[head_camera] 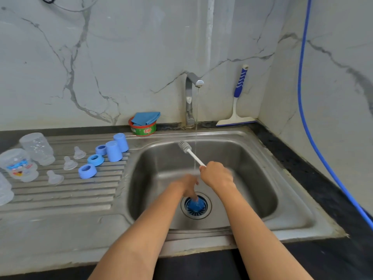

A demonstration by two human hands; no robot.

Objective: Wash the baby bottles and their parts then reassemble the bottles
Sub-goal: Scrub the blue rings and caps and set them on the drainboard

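My right hand point(217, 174) clenches the brush point(193, 156) handle, bristles up beside the tap point(189, 98) stream. My left hand point(186, 184) fingers touch the blue cap point(194, 206) on the sink point(252, 158) drain; blur hides any grip. Bottles point(37, 148), teats point(69, 163) and rings point(87, 171) sit on the drainboard point(60, 190).

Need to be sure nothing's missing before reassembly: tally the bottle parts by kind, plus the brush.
Clear bottles: 3
Clear nipples: 3
Blue rings: 3
Blue caps: 3, one in the sink under the left hand
Bottle brush: 1, in the right hand
Total: 13
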